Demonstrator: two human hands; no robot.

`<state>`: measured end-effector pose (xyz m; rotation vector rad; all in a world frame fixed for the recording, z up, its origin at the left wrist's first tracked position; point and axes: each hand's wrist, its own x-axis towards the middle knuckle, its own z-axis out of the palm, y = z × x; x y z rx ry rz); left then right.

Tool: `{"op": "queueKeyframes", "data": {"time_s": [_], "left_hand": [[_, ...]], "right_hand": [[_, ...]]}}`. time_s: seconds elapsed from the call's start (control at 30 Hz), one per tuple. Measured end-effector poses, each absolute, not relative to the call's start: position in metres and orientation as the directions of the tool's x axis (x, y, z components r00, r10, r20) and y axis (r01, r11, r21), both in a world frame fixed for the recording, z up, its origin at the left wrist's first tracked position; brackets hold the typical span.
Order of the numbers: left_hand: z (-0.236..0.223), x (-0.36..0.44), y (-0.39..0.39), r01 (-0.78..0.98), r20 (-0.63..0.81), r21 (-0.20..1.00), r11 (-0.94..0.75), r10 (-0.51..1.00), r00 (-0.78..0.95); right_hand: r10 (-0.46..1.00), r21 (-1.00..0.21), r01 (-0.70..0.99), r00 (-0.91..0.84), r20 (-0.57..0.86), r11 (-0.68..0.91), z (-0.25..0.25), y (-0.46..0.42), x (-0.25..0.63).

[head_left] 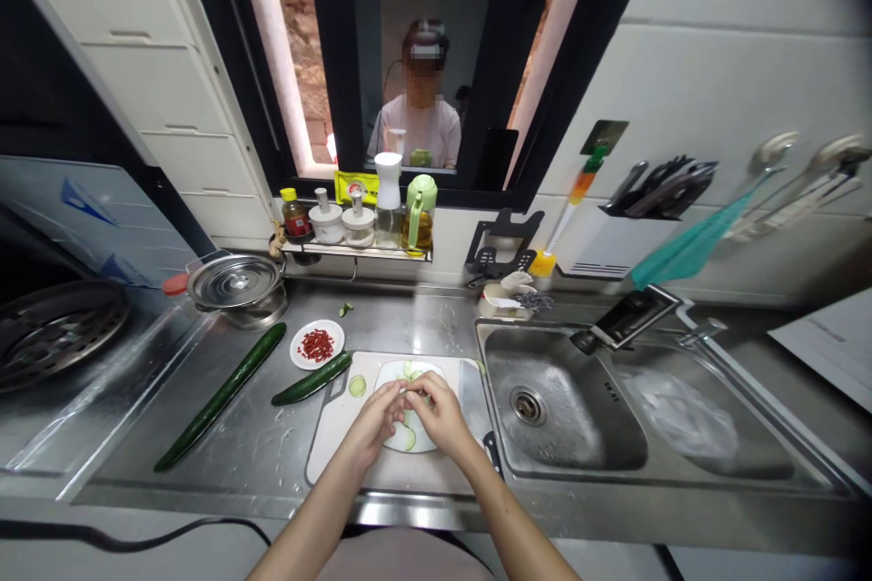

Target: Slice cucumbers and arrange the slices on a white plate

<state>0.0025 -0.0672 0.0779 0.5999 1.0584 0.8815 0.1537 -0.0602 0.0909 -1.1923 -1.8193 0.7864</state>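
My left hand [377, 418] and my right hand [440, 413] meet over a white plate [391, 377] that stands on a white cutting board [341, 436]. Both hands have their fingers pinched together on cucumber slices [411, 371] lying on the plate. One loose slice [357, 386] rests on the board left of the plate. A half cucumber [312, 379] lies at the board's left corner. A long whole cucumber [222, 395] lies further left on the steel counter. A knife handle [494, 454] shows at the board's right edge, beside my right wrist.
A small dish of red chilli pieces [317, 345] sits behind the half cucumber. A lidded pot [235, 286] stands at the back left, a condiment shelf [354, 245] under the window. The sink [565, 399] lies right of the board. A person's reflection shows in the window.
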Motion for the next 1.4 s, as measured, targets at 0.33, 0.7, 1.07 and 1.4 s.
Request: {"op": "queueKeyframes", "data": {"time_s": [0.33,0.7,1.07,1.4], "left_hand": [[0.089,0.002,-0.061,-0.199,-0.430,0.879,0.433,0.901,0.062],[0.111,0.005,-0.057,-0.276,-0.214,0.937,0.212,0.976,0.024],[0.104,0.003,-0.062,-0.187,-0.012,0.982,0.006,0.999,-0.031],[0.094,0.006,-0.066,-0.216,-0.017,0.976,0.003,0.998,-0.061]], "right_hand": [[0.926,-0.794,0.481,-0.242,0.288,0.373,0.095,-0.060,0.156],[0.941,-0.836,0.431,-0.170,0.294,0.339,0.099,-0.054,0.156],[0.993,-0.968,0.233,-0.096,0.067,0.088,0.104,-0.057,0.144],[0.980,-0.987,0.081,-0.129,-0.149,-0.139,0.099,-0.059,0.142]]}}
